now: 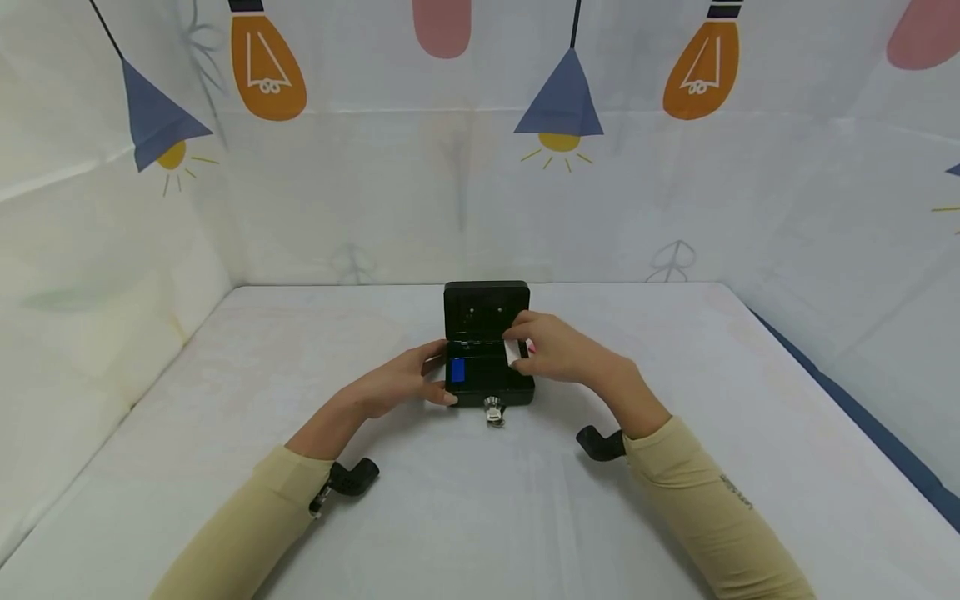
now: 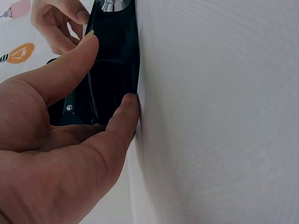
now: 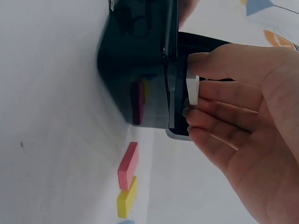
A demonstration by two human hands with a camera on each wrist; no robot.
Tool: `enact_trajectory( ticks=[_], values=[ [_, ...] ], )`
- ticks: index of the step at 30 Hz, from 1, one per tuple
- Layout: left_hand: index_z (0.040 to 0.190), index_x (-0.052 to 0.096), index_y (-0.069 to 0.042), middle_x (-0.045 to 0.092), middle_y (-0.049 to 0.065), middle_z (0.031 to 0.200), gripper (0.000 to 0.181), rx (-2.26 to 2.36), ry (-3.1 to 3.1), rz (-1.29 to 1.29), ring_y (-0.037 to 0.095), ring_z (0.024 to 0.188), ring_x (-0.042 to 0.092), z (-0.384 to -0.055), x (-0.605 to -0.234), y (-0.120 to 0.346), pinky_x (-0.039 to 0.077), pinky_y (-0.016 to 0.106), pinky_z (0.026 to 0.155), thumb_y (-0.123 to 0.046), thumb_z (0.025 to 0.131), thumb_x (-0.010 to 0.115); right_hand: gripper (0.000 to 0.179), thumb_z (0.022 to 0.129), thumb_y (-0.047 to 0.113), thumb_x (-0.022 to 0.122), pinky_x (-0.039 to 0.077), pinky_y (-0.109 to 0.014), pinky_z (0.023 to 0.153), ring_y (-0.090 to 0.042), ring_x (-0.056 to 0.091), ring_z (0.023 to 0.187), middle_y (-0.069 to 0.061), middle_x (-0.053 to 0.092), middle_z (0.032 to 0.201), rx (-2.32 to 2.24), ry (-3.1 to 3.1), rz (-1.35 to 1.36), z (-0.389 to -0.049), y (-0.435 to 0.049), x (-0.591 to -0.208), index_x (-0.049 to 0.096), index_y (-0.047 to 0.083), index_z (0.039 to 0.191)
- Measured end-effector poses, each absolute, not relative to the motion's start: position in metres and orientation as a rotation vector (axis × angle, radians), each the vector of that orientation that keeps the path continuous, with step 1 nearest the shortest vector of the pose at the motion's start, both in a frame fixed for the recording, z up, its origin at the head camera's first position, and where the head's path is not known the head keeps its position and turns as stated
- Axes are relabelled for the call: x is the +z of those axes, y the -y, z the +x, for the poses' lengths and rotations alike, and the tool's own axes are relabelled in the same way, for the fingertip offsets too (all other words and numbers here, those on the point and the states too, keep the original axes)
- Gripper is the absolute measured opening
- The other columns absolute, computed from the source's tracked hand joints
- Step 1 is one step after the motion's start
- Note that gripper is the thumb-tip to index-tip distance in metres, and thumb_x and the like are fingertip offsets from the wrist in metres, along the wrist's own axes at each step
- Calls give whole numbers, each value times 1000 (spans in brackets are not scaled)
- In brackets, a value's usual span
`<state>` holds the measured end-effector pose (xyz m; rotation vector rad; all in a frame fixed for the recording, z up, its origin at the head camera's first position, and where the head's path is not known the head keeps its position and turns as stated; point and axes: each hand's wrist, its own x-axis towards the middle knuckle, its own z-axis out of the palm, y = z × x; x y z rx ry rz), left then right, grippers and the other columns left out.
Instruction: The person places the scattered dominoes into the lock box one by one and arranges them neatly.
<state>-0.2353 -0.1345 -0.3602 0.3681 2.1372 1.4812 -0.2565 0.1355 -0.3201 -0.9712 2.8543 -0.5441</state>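
Observation:
A small black metal cash box [image 1: 491, 395] stands on the white table with its lid [image 1: 486, 310] raised at the back. Keys [image 1: 494, 412] hang from the lock on its front. Inside at the left lies a blue block [image 1: 458, 370]. My left hand [image 1: 401, 382] holds the box's left end, thumb at the front corner and fingers toward the back. Over the right part of the box, my right hand [image 1: 566, 350] pinches a white block [image 3: 192, 90] between thumb and fingers; its tilted pale face also shows in the head view.
To the right of the box, a pink block [image 3: 128, 165] and a yellow block [image 3: 127, 198] lie on the table, seen in the right wrist view. A white cloth wall [image 1: 337, 200] printed with lamps and bulbs rises behind the table.

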Motion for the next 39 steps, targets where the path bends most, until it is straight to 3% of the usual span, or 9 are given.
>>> enact_trajectory(
  ticks=[4, 16, 39],
  values=[
    [161, 13, -15, 15, 5, 168, 103, 1478, -2145, 351, 28, 157, 9, -236, -361, 135, 16, 52, 125, -9, 82, 79, 46, 89, 20, 70, 54, -35, 85, -19, 59, 100, -7, 61, 123, -519, -2846, -976, -256, -131, -322, 64, 3, 131],
    [160, 15, -17, 16, 5, 168, 102, 1482, -2146, 355, 27, 156, 10, -238, -364, 137, 17, 52, 125, -10, 82, 80, 46, 90, 22, 70, 53, -40, 100, -23, 59, 114, -7, 60, 129, -516, -2825, -940, -256, -116, -327, 64, 4, 132],
    [160, 13, -14, 15, 6, 168, 102, 1478, -2141, 362, 26, 156, 11, -238, -362, 136, 22, 50, 124, -9, 82, 79, 45, 91, 25, 72, 53, -37, 100, -21, 58, 113, -6, 62, 131, -441, -2796, -939, -261, -88, -339, 65, 7, 131]
  ],
)
